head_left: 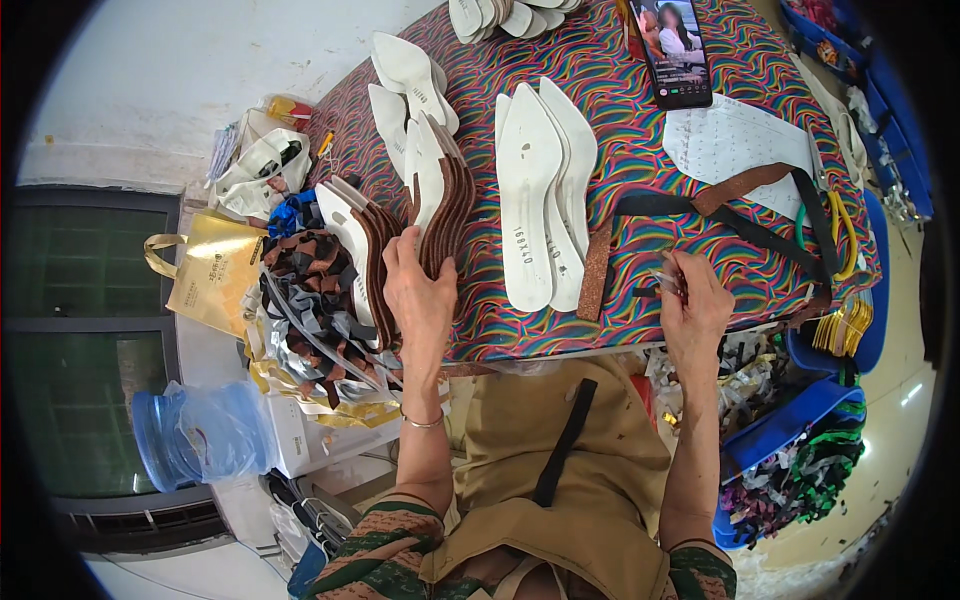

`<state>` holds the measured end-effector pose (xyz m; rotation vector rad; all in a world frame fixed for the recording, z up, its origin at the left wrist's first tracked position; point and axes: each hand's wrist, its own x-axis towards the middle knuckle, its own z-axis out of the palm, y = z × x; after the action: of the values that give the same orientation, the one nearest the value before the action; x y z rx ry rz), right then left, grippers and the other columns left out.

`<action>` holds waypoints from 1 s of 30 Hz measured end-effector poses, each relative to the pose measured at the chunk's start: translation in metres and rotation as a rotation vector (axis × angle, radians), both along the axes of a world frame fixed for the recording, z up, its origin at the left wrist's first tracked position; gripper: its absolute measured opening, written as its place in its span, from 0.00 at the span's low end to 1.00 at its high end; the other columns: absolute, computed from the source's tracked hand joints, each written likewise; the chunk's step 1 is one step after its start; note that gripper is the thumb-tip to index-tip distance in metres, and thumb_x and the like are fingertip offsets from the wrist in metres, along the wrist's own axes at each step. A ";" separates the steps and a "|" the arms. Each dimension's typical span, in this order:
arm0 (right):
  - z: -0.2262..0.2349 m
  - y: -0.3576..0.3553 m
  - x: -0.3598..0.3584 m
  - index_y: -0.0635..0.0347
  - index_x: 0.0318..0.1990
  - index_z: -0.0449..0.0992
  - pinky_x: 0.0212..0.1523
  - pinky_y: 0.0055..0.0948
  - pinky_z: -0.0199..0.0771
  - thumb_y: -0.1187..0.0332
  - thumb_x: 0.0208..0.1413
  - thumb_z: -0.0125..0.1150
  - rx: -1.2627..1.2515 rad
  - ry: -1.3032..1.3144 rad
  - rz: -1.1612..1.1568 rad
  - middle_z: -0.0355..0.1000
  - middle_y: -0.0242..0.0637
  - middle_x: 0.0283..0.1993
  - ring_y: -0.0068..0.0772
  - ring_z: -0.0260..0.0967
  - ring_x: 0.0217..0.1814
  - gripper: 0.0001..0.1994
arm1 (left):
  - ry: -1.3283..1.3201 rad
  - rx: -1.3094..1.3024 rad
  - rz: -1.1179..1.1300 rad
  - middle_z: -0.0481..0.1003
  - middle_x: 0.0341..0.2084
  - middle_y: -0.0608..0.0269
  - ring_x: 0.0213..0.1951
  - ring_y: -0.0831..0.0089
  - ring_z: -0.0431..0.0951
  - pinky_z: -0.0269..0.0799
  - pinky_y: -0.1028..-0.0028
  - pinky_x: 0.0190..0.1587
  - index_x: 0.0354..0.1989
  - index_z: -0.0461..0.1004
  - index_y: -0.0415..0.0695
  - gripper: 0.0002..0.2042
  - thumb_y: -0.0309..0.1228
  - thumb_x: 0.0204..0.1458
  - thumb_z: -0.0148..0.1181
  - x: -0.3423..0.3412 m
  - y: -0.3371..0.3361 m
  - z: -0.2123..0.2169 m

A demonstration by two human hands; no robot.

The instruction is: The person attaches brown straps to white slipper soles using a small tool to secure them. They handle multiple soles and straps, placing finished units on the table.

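Observation:
White shoe insoles with brown-wrapped edges stand in a stack (440, 190) at the left of the table, and my left hand (421, 300) closes around its near end, thumb on one side and fingers on the other. A second brown-edged stack (352, 245) leans just left of that hand. My right hand (697, 308) is pinched near the table's front edge; a small dark strip and something thin and metallic show at its fingertips, too small to name. Between the hands lie plain white insoles (532, 190), with a glittery brown strip (596, 268) beside them.
More white insoles (405, 75) lie farther back. A phone (672, 50), a white paper sheet (735, 140), black-brown strips (740, 195) and yellow-handled scissors (845, 235) occupy the right. Scrap strips (310, 300) heap at the left edge. Blue bins (760, 430) stand at lower right.

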<state>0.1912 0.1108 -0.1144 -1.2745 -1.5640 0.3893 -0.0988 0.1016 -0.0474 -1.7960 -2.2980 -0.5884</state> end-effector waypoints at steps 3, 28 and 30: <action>-0.001 0.000 0.001 0.62 0.38 0.73 0.24 0.30 0.69 0.83 0.41 0.63 0.005 -0.015 -0.004 0.71 0.38 0.29 0.35 0.71 0.24 0.14 | -0.019 -0.017 -0.045 0.66 0.52 0.41 0.49 0.42 0.72 0.71 0.56 0.49 0.53 0.66 0.38 0.26 0.25 0.43 0.67 -0.005 -0.001 0.003; 0.014 -0.001 -0.033 0.65 0.45 0.76 0.35 0.25 0.71 0.79 0.50 0.59 -0.322 0.290 0.199 0.75 0.43 0.36 0.34 0.74 0.32 0.13 | -1.149 -0.242 -0.357 0.76 0.45 0.47 0.45 0.65 0.77 0.71 0.71 0.49 0.62 0.58 0.26 0.38 0.32 0.45 0.67 0.046 0.028 -0.002; 0.026 -0.001 -0.018 0.65 0.46 0.75 0.35 0.26 0.71 0.79 0.51 0.59 -0.275 0.149 0.062 0.75 0.42 0.37 0.36 0.74 0.32 0.13 | -1.396 -0.257 -0.358 0.77 0.45 0.54 0.43 0.72 0.77 0.73 0.71 0.46 0.64 0.57 0.30 0.36 0.28 0.46 0.65 0.040 0.029 -0.001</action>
<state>0.1735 0.1096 -0.0885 -1.3727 -1.4612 0.7428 -0.0585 0.1304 -0.0480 -2.3017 -2.7688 -2.2808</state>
